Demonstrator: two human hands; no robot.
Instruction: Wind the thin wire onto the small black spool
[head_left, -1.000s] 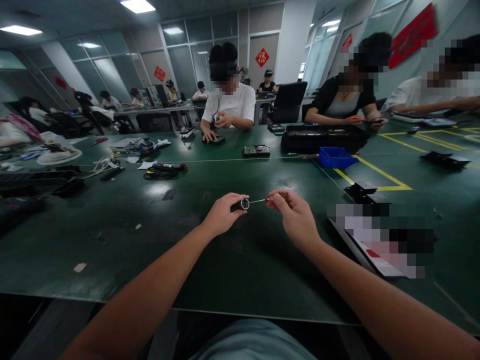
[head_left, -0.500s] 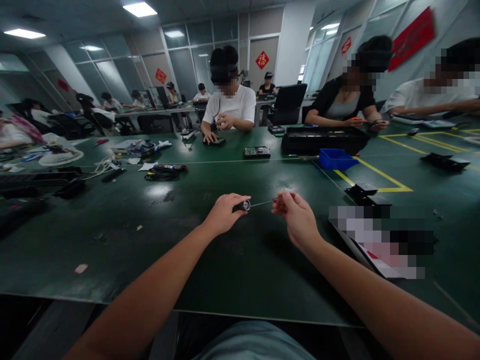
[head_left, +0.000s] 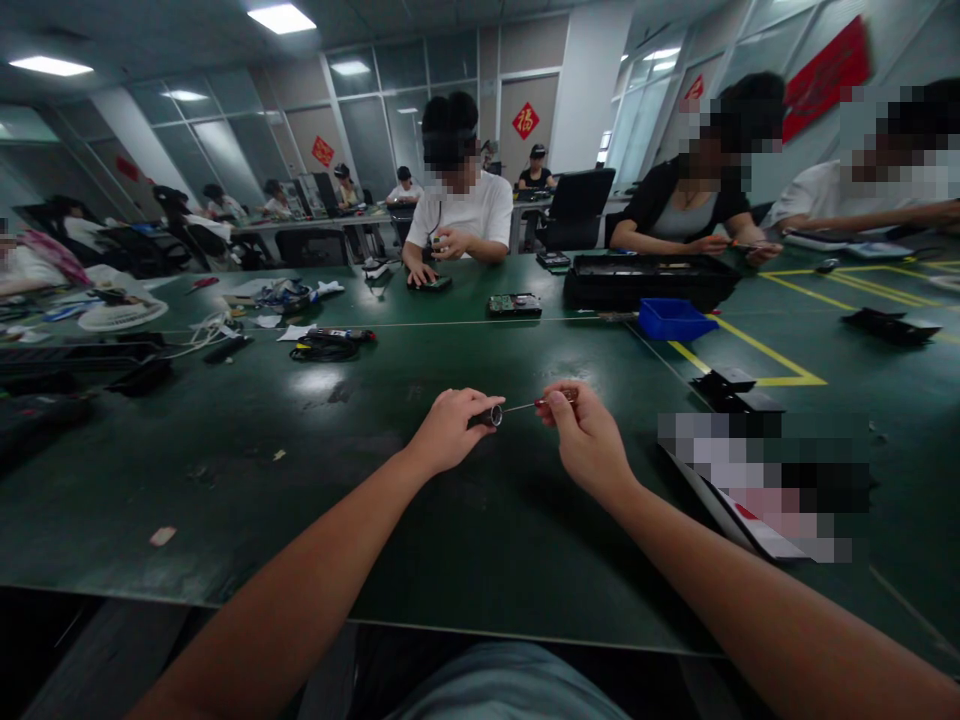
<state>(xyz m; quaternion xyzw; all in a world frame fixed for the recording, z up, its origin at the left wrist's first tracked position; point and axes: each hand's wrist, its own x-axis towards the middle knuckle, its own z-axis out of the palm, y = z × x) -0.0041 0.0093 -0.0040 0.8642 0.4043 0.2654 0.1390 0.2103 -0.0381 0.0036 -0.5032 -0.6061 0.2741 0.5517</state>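
Between the fingers and thumb of my left hand [head_left: 452,430] is a small black cylinder [head_left: 491,416] with a shiny, silver-rimmed round end facing right. My right hand [head_left: 589,435] is closed around a screwdriver [head_left: 555,398] with a reddish handle. Its thin metal shaft points left toward the cylinder's round end. Whether the tip touches the inside of that end, I cannot tell. Both hands are just above the green table [head_left: 465,540], and my palms hide part of both things.
A blue bin [head_left: 675,320] and a long black housing [head_left: 649,283] stand at the back right. A circuit-board drive [head_left: 514,304] lies mid-table. Coiled black cable [head_left: 330,346] is to the left, black brackets [head_left: 735,390] to the right. Co-workers sit opposite.
My right hand has turned, so more of the screwdriver's reddish handle shows. The cylinder's round end has tilted slightly in my left hand, which otherwise stays in place.
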